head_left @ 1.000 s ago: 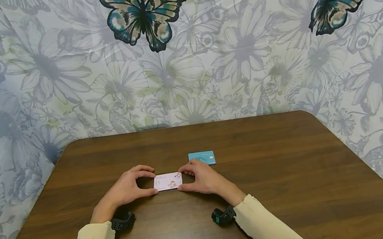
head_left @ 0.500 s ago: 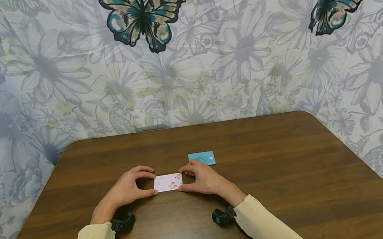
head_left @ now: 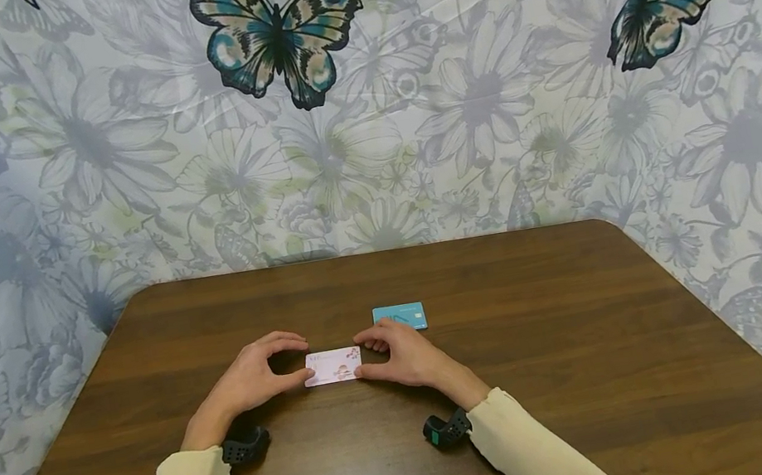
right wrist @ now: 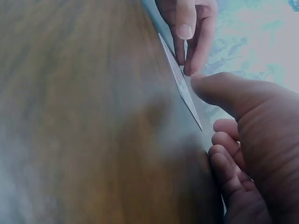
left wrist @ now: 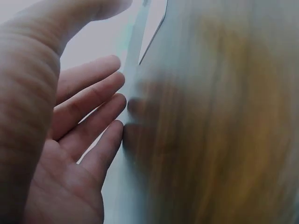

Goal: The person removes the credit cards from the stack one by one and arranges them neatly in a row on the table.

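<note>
A pale pink printed card (head_left: 332, 367) lies flat on the brown wooden table (head_left: 563, 375), between the two hands. At its left end is my left hand (head_left: 252, 372), thumb tip by the card's edge and index fingertip just behind the far corner. My right hand (head_left: 404, 354) mirrors this at the right end. In the left wrist view the left fingers (left wrist: 88, 98) are loosely extended, apart from the card's corner (left wrist: 152, 32). The right wrist view has the right thumb (right wrist: 219, 91) hovering beside the card (right wrist: 180, 81), with the other fingers loosely bent. Neither hand pinches it.
A light blue card (head_left: 402, 316) with a chip lies just behind the right hand, partly hidden by it. Beyond the table's far edge hangs a cloth (head_left: 341, 177) printed with butterflies and flowers. Each wrist wears a black band (head_left: 245, 445).
The fingertips sat at the pink card's corners earlier; now the index fingertips stand a little off its far edge, and the thumbs have eased slightly. The head view has shifted a little.
</note>
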